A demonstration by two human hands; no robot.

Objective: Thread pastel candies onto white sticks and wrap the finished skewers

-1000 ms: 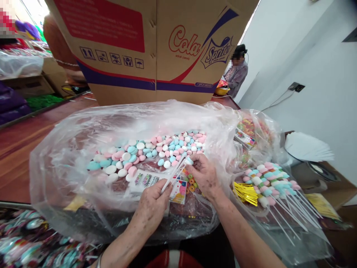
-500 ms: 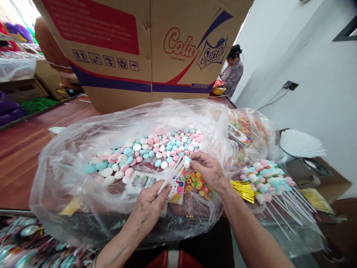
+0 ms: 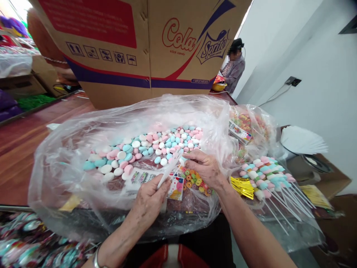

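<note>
A white stick [image 3: 167, 172] is gripped in the left hand [image 3: 149, 203], its grip clenched round the lower end, while a pale marshmallow [image 3: 182, 161] is pinched at the stick's tip by the right hand [image 3: 205, 168]. The step in hand is judged to be the threading of a sweet onto the stick; the tip must be kept centred and the soft piece pushed straight, or it may be split. Both hands are held inside a large clear plastic bag [image 3: 69, 149] spread open on the counter [image 3: 25, 149]. Pink, blue and white marshmallows [image 3: 145, 147] are heaped in it, with coloured ring sweets [image 3: 195, 183] and printed cards [image 3: 176, 188] nearer the hands. To the right, finished skewers [image 3: 267, 176] are laid in a second clear bag, beside gold twist ties [image 3: 244, 186]. A cardboard box [image 3: 139, 48] is stood behind.
</note>
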